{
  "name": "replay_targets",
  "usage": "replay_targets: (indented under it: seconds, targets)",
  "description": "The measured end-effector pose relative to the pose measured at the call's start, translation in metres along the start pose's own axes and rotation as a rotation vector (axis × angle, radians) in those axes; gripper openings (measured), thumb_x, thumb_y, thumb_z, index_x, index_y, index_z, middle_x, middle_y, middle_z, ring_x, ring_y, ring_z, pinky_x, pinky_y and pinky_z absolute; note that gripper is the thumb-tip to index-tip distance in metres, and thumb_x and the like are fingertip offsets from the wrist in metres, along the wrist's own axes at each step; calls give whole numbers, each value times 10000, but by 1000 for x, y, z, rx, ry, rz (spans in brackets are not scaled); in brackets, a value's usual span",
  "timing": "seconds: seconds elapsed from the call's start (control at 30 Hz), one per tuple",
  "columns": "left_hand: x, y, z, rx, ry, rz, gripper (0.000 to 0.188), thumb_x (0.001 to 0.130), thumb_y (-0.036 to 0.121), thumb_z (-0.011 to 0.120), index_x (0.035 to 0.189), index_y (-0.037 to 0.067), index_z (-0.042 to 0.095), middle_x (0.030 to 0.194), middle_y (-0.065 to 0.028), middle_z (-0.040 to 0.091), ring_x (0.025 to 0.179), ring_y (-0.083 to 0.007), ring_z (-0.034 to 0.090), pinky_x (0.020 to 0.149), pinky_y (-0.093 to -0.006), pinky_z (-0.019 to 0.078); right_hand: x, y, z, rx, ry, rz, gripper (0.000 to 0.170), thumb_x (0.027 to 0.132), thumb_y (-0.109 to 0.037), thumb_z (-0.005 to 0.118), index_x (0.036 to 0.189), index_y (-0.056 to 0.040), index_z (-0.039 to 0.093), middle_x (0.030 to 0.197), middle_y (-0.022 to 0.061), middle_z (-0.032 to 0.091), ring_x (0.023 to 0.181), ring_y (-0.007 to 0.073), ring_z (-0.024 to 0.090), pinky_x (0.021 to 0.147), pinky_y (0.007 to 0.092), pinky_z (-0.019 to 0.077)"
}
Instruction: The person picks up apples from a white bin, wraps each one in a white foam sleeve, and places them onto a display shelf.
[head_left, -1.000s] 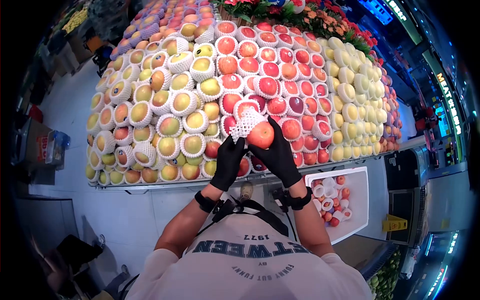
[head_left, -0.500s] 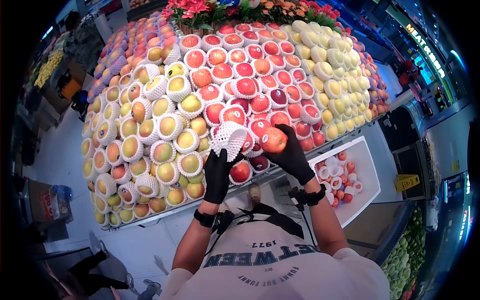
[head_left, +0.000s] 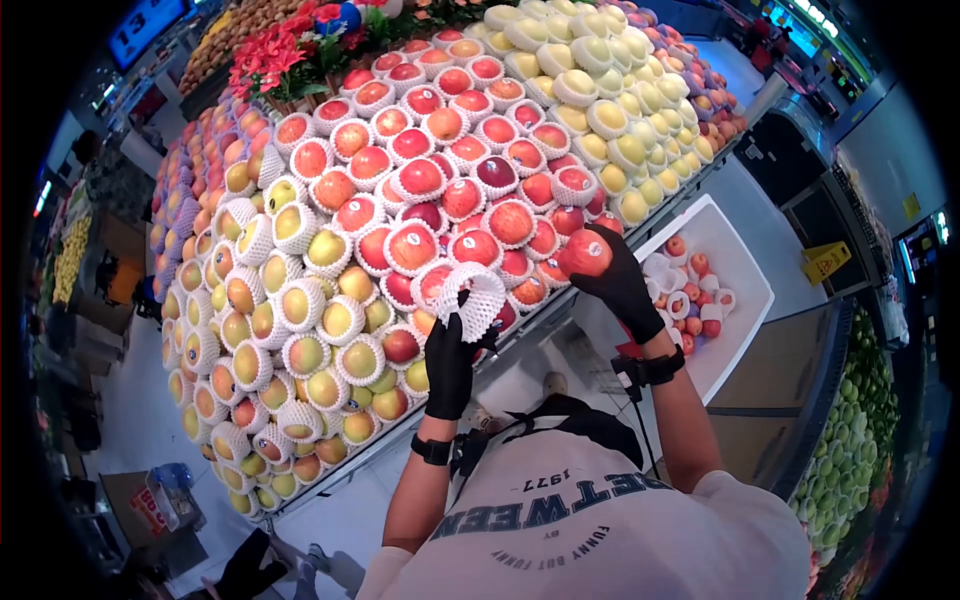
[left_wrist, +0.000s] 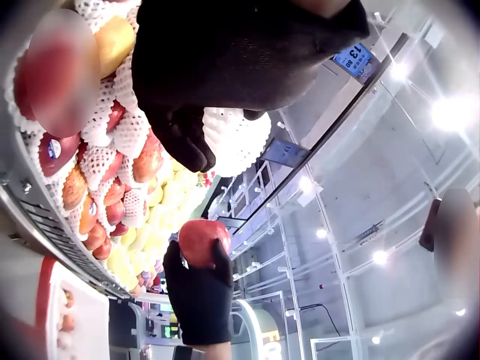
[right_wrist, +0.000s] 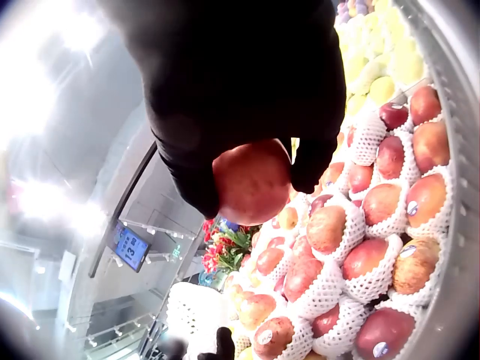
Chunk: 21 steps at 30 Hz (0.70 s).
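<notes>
My black-gloved right hand (head_left: 622, 290) holds a bare red apple (head_left: 586, 252) near the display's front edge. In the right wrist view, thumb and fingers curl around opposite sides of that apple (right_wrist: 253, 184). Farther left, my gloved left hand (head_left: 450, 370) pinches a white foam net sleeve (head_left: 474, 303) with a hollow opening. The left wrist view has the foam net (left_wrist: 234, 139) beside the fingertips, partly hidden behind the glove. Rows of red apples (head_left: 411, 246) in foam nets slope up behind both hands.
A white foam box (head_left: 742, 312) with loose apples and nets stands at the right, below the display's metal edge (head_left: 540, 335). Yellow-red fruit (head_left: 300, 303) in nets fills the left side, pale yellow fruit (head_left: 590, 90) the back right. Red flowers (head_left: 268, 62) stand behind.
The apple came away from the foam net, and my right hand carried it rightward toward the white box. My left hand kept the net. The head view has turned to the right.
</notes>
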<state>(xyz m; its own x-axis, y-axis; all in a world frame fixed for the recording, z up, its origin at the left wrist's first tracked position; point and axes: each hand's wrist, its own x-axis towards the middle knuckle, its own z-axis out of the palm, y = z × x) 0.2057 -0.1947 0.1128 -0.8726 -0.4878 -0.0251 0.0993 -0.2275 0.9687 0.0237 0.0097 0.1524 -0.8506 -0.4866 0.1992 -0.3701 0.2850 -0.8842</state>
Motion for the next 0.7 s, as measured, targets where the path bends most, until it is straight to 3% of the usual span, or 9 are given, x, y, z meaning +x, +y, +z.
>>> replay_targets:
  seconds: [0.07,0.13,0.2,0.3,0.4,0.43,0.47,0.67,0.7]
  targets:
    - [2,-17,7,614,-39,290,347,894,-30,539,1239,-26,507,1075,-138,631,937,-227,628,753,-332,530,-2,18,-12,50,-5,4,785,632,-192,840,1299,-36,456,1233,104,547,1132,198,544,944,341,461]
    - [3,-28,18,-354,-7,-228,318,1014,217,432,1235,5,520,1108,-90,613,947,-186,617,755,-311,523,-3,24,-27,14,-26,2,796,623,-181,837,1308,-56,452,1236,95,546,1130,204,548,958,346,456]
    - [0,-33,35,-66,-24,-148,394,1025,323,386,1257,30,513,1118,-73,606,938,-175,612,742,-303,513,-6,43,-42,-6,-23,-21,795,620,-182,837,1306,-65,454,1226,90,553,1127,208,554,967,348,451]
    - [-2,-45,51,-95,-91,-265,410,1016,333,410,1286,35,495,1129,-71,605,937,-177,608,730,-309,507,-14,62,-72,118,-21,88,791,619,-204,844,1297,-66,460,1214,91,563,1126,215,558,971,348,447]
    - [4,-62,66,-158,-147,-315,438,1000,344,450,1301,27,483,1119,-95,597,925,-194,611,742,-344,523,-26,91,-105,55,-2,116,746,623,-147,841,1265,-63,471,1189,103,566,1116,229,553,965,339,444]
    - [5,-64,79,-135,-88,-329,436,997,358,454,1287,35,492,1098,-88,607,903,-191,611,737,-352,515,-30,99,-116,77,18,128,744,628,-253,850,1253,-63,494,1190,98,581,1106,217,569,960,326,450]
    - [8,-64,91,-213,-57,-380,439,988,371,469,1270,37,501,1106,-85,607,898,-189,611,715,-349,512,-31,109,-129,60,45,166,727,632,-259,848,1240,-59,503,1179,99,587,1100,217,572,958,325,451]
    - [27,-76,146,-37,-217,-422,419,991,352,461,1276,47,498,1007,-47,609,788,-144,572,656,-275,458,-69,214,-190,16,308,425,633,682,-290,823,1184,-26,542,1081,108,627,989,216,619,876,322,489]
    - [31,-79,153,-53,-223,-437,426,982,368,477,1258,45,509,978,-45,608,776,-138,571,656,-273,459,-77,225,-202,74,329,384,656,682,-289,826,1205,-21,534,1097,113,623,999,219,614,881,324,488]
